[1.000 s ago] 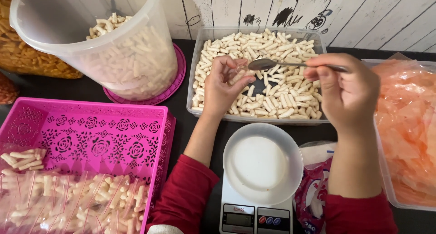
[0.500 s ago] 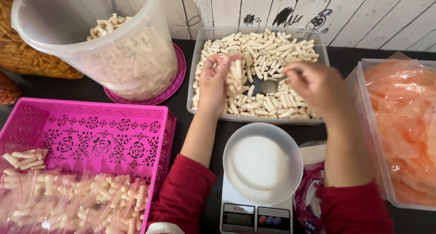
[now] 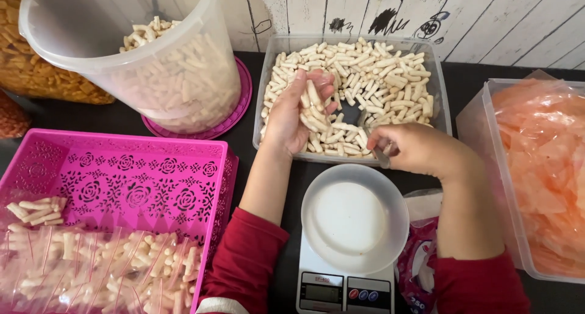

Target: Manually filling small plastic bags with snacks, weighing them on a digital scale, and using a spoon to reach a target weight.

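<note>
1. The left hand point(image 3: 297, 116) is cupped, palm turned inward, over the near-left part of the clear tray point(image 3: 263, 94). It holds a small clear bag point(image 3: 317, 97) with several pale snack sticks point(image 3: 390, 76) in it, fingers curled around the load.
2. The right hand point(image 3: 414, 148) is closed around a metal spoon point(image 3: 381, 157) at the tray's near edge. Only a short part of the spoon shows below the fingers; whether its bowl is loaded I cannot tell.
3. The tray sits at the back middle of the counter point(image 3: 122, 116), against the white plank wall point(image 3: 487, 15). Sticks cover most of its floor, with a bare dark patch near the middle.
4. Just in front of the tray stands a white scale point(image 3: 344, 286) with a round white bowl point(image 3: 353, 219) on its platform. The bowl looks bare inside.
5. At the back left, a tall clear tub point(image 3: 79, 52) leans on a pink lid point(image 3: 234, 107) and is partly filled with the same sticks.
6. A pink basket point(image 3: 134, 180) takes the near-left corner. Filled, sealed bags point(image 3: 109, 271) of sticks lie in its near end.
7. At the right edge, a clear bin point(image 3: 493, 167) holds orange crackers point(image 3: 542, 161) in plastic.
8. Between the scale and the bin lies a printed packet point(image 3: 420, 259), partly under the right forearm.
9. Both sleeves point(image 3: 244, 259) are red and pushed up the forearms.
</note>
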